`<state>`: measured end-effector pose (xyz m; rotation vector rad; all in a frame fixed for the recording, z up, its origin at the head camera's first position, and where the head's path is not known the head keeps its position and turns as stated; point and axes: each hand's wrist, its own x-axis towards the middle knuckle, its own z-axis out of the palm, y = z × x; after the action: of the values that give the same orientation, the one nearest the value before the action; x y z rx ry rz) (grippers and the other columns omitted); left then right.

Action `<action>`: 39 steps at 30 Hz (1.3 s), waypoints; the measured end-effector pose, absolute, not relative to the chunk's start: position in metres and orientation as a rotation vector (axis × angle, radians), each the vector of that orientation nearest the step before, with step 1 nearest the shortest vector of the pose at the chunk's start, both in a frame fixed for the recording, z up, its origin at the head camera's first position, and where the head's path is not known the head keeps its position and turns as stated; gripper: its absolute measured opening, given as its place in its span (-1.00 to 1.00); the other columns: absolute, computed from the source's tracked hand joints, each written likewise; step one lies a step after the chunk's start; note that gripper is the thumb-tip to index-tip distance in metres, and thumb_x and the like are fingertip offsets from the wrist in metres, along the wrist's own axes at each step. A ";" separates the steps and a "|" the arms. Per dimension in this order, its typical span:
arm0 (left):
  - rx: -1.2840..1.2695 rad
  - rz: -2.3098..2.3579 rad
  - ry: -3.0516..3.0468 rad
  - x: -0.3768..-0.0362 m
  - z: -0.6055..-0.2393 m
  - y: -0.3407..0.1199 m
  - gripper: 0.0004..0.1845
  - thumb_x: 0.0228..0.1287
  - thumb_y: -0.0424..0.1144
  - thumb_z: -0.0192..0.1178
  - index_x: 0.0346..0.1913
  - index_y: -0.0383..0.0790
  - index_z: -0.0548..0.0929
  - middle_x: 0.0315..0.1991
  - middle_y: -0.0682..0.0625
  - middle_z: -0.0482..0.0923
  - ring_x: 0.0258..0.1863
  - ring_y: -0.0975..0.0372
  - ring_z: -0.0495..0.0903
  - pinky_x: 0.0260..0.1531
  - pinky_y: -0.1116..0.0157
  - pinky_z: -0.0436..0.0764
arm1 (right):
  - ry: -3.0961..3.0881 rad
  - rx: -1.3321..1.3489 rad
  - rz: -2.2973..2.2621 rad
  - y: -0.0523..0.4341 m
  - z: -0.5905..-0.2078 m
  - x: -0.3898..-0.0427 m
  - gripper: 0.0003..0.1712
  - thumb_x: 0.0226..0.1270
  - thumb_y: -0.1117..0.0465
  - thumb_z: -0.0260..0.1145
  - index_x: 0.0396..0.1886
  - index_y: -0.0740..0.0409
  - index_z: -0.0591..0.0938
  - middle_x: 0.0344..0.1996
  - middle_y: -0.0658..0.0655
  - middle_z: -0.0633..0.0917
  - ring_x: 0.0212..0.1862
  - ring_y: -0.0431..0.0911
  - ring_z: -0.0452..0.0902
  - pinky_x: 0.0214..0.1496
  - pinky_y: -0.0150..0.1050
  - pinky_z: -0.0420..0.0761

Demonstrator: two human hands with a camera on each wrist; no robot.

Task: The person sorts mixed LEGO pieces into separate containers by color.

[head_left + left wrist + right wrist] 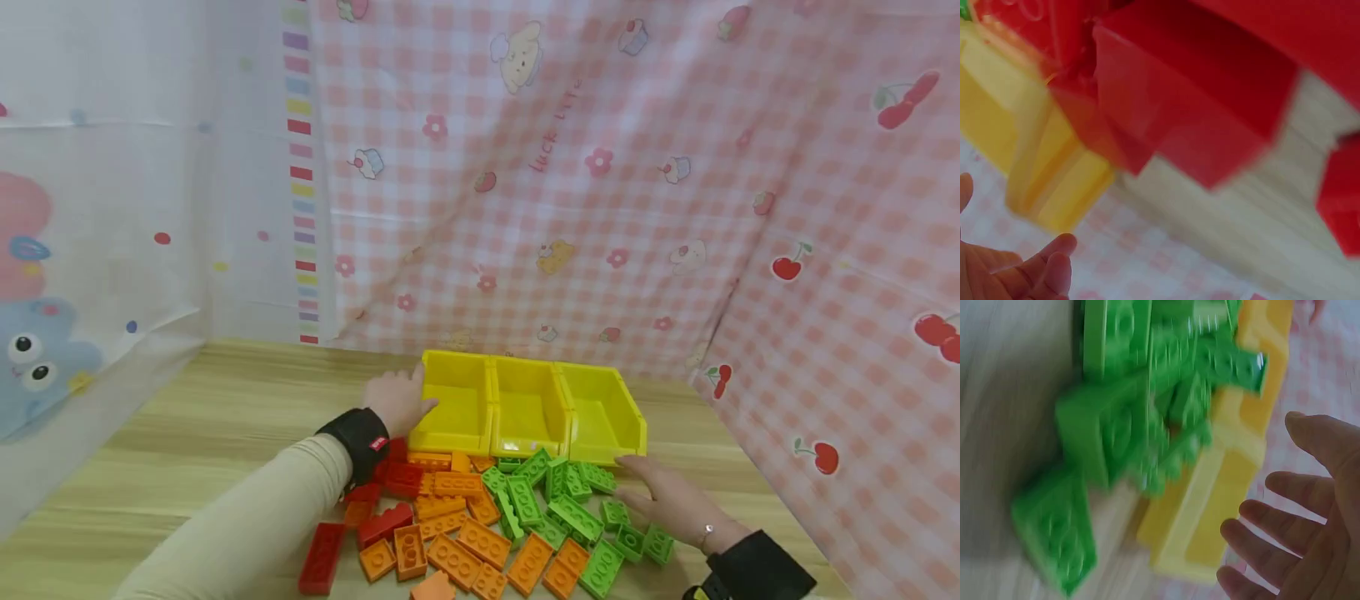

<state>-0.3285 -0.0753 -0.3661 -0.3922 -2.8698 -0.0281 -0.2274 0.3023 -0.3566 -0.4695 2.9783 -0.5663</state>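
Observation:
A yellow bin with three side-by-side compartments stands at the back of the table. My left hand is at its left end, thumb and fingers apart; whether it touches the wall I cannot tell. In the left wrist view its fingers show near the bin's corner, below large red bricks. My right hand reaches in beside the bin's front right corner, above green bricks. The right wrist view shows its fingers spread and holding nothing. Orange bricks lie between the red and green ones.
Loose red bricks lie at the pile's left, next to the left forearm. The wooden table ends at a pink checked cloth behind the bin. Another cloth wall rises on the right, and a white one on the left.

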 end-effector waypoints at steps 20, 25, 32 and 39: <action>-0.173 -0.053 -3.001 -0.353 -0.391 -0.058 -0.35 0.30 -0.21 0.07 0.40 -0.30 0.15 -0.69 -0.05 0.48 -0.63 0.12 0.52 -0.53 0.12 0.49 | 3.227 -0.442 -0.156 0.208 -0.388 -0.257 -0.30 0.15 -0.08 0.34 0.17 0.24 0.43 -0.18 0.24 0.52 -0.66 -0.18 0.29 -0.66 -0.29 0.30; -0.219 -0.149 -3.083 -0.357 -0.393 -0.054 -0.13 0.12 -0.18 0.27 0.41 -0.34 0.05 -0.61 -0.09 0.53 -0.60 0.09 0.54 -0.52 0.07 0.51 | 3.234 -0.412 -0.189 0.211 -0.397 -0.255 -0.39 0.19 -0.01 0.33 0.13 0.25 0.46 -0.21 0.24 0.53 -0.68 -0.18 0.27 -0.67 -0.28 0.28; -0.172 -0.260 -3.138 -0.357 -0.393 -0.047 -0.19 0.21 -0.26 0.18 0.44 -0.30 0.00 -0.49 -0.15 0.60 -0.48 0.05 0.58 -0.40 0.05 0.51 | 3.215 -0.373 -0.396 0.215 -0.393 -0.251 -0.44 0.21 0.08 0.31 0.15 0.25 0.46 -0.18 0.24 0.55 -0.66 -0.18 0.29 -0.64 -0.26 0.28; -0.181 -0.226 -3.154 -0.353 -0.385 -0.053 -0.22 0.24 -0.27 0.14 0.43 -0.31 -0.01 -0.63 -0.06 0.50 -0.57 0.10 0.54 -0.44 0.08 0.51 | 3.212 -0.393 -0.744 0.228 -0.364 -0.255 -0.49 0.24 0.15 0.30 0.13 0.29 0.45 -0.10 0.25 0.52 -0.20 0.02 0.57 -0.28 -0.18 0.57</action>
<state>-0.3529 -0.0533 -0.3849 -0.1806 -3.1537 -0.2262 -0.2550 0.2285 -0.3645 -0.3933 3.2117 -0.7441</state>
